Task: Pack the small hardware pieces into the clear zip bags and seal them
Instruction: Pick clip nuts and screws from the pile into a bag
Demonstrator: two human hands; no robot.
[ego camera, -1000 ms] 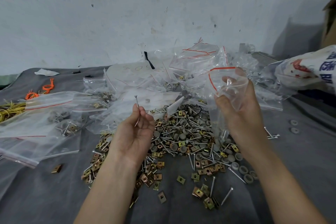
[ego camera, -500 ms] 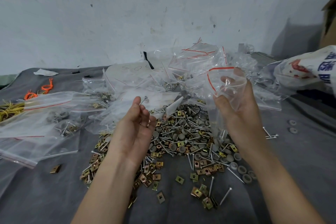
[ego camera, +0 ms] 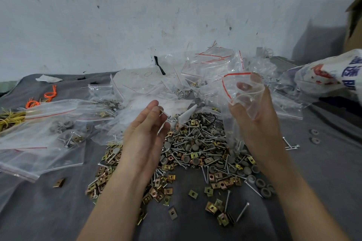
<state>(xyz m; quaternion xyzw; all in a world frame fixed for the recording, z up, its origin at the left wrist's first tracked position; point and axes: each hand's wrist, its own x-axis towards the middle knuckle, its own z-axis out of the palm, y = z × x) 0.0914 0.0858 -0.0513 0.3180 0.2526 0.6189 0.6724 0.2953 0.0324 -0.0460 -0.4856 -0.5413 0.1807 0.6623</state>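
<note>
A heap of small hardware (ego camera: 195, 152), made of silver screws, brass clip nuts and grey round caps, lies on the grey cloth (ego camera: 323, 172) in front of me. My right hand (ego camera: 256, 123) holds a clear zip bag (ego camera: 240, 88) with a red seal line. Its fingers are inside the mouth and spread it open, while the bag's lower end hangs down to the heap. My left hand (ego camera: 146, 135) is raised left of the bag with its fingers stretched toward it. It pinches thin silver screws (ego camera: 163, 114) between thumb and fingertips.
Packed zip bags (ego camera: 49, 129) lie at the left, and loose clear bags (ego camera: 195, 72) are piled at the back against the wall. Yellow wires (ego camera: 9, 117) and orange ties (ego camera: 51, 94) sit far left. A printed white sack (ego camera: 333, 72) and a cardboard box (ego camera: 354, 25) are at the right.
My left hand has risen and moved right toward the bag's mouth. The screw it held upright now tips toward the bag. My right hand keeps the bag open in place.
</note>
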